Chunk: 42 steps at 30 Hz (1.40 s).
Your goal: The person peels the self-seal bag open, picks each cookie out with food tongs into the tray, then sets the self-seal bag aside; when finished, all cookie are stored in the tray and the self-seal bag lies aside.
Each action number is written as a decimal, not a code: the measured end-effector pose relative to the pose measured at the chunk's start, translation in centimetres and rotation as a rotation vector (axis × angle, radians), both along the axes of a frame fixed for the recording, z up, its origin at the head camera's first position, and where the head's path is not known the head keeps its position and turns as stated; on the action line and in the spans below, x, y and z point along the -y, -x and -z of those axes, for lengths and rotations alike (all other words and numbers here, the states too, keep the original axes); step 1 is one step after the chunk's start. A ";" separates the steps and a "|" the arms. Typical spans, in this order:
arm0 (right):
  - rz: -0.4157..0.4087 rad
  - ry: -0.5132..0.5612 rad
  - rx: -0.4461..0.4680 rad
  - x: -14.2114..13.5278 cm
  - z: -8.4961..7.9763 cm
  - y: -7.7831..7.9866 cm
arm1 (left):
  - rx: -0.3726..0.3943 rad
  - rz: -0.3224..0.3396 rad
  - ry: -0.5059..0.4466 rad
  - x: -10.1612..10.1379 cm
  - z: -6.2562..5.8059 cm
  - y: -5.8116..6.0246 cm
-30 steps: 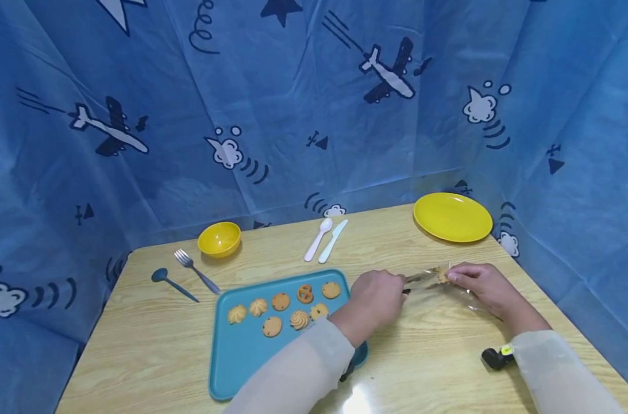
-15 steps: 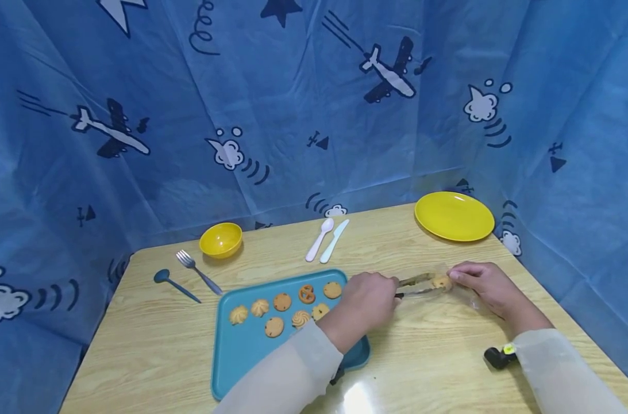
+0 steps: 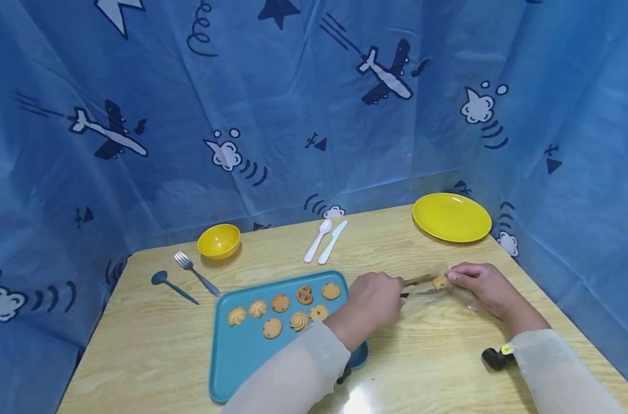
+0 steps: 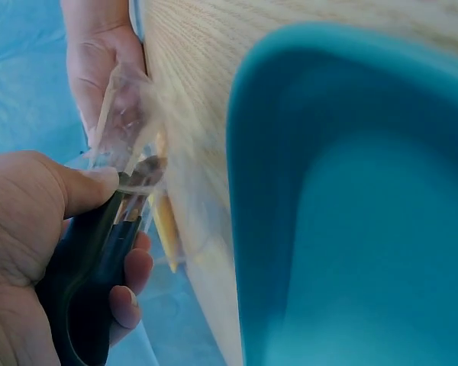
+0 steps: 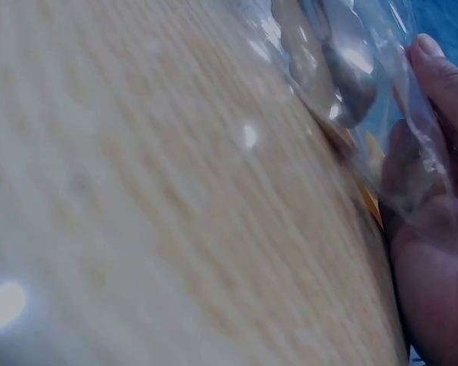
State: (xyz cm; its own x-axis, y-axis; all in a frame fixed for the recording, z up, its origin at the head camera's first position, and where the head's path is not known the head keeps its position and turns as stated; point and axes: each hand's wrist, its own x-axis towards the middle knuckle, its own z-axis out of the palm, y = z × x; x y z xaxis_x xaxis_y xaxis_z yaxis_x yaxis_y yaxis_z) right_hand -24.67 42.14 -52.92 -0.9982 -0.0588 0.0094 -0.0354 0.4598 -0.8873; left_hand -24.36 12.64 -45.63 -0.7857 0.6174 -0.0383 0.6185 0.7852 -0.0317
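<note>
In the head view, my left hand (image 3: 376,302) grips black-handled tongs (image 4: 84,282) to the right of the teal tray's near corner. Their metal tips (image 5: 351,84) reach into a clear plastic bag (image 4: 130,114). My right hand (image 3: 481,284) pinches that bag by its edge, above the wooden table. A cookie (image 3: 440,282) shows at the tongs' far end, beside the right fingertips. Whether the tips still clasp it is hard to tell through the film. Several cookies and a pretzel (image 3: 305,295) lie on the teal tray (image 3: 241,374), partly behind my left arm.
A yellow plate (image 3: 451,217) is at the back right. Toward the back stand a yellow bowl (image 3: 219,241), a pink spoon (image 3: 318,241) and a pale knife (image 3: 332,242). A fork (image 3: 196,272) and a dark spoon (image 3: 174,286) lie left. Blue curtain (image 3: 293,115) surrounds the table.
Both hands have stayed nearly in place. Within the bag the tongs' arms and the cookie have shifted slightly; the cookie sits a little lower beside the right fingertips than one second ago.
</note>
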 end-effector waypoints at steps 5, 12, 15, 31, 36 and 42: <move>0.021 -0.027 0.037 0.3 -0.4 0.4 | 0.020 -0.008 -0.015 1.8 -0.2 -0.1; 0.039 -0.037 0.044 0.3 -0.2 0.5 | -0.003 0.040 -0.064 5.5 -1.4 -0.9; 0.034 -0.036 0.042 0.3 -0.1 0.5 | -0.004 0.051 -0.094 7.6 -1.9 -1.4; 0.011 -0.109 0.063 0.2 -0.5 0.0 | -0.076 -0.015 -0.245 22.3 -3.4 -5.8; 0.009 -0.103 0.058 0.1 -0.6 -0.2 | -0.090 -0.111 -0.232 25.9 -3.8 -7.4; 0.013 -0.070 0.080 0.1 -0.6 -0.1 | -0.004 -0.253 -0.221 29.8 -3.8 -8.4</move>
State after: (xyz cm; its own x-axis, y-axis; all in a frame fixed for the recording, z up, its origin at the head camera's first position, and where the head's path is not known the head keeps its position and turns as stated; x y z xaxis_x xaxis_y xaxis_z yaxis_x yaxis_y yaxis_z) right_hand -24.56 42.08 -52.31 -0.9963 -0.0434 -0.0737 0.0403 0.5212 -0.8525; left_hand -15.91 -17.19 -41.78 -0.9151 0.3955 0.0781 0.4031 0.9021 0.1542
